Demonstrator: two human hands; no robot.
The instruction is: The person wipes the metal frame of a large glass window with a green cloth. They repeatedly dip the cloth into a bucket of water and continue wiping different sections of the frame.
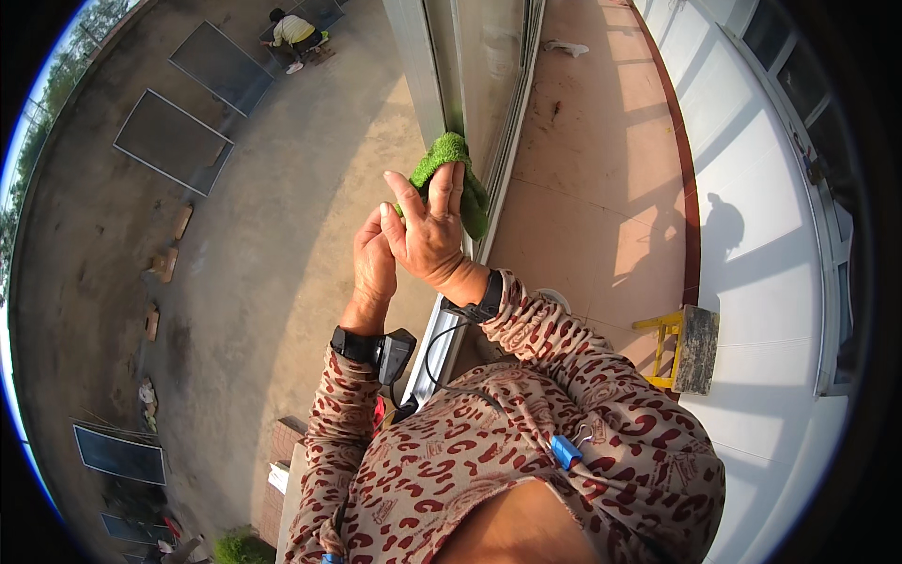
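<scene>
A fuzzy green cloth [445,149] lies against the light metal window frame [414,67], draped around the fingers of my right hand [431,236]. Two of those fingers press into it, while the index finger and thumb stick out to the left. My left hand [375,264] is raised just beside and partly behind the right one. Its fingertips meet a small green edge of cloth, but the right hand hides whether they grip it. Both wrists wear black straps, and a black box with a cable [396,356] sits at the left wrist.
Below the frame runs a metal sliding track [504,190]. A yellow step stool [669,349] stands by the white wall [761,338] at right. Down in the yard, a person [296,35] crouches near framed mesh screens [173,141]. Several bricks [168,264] lie at left.
</scene>
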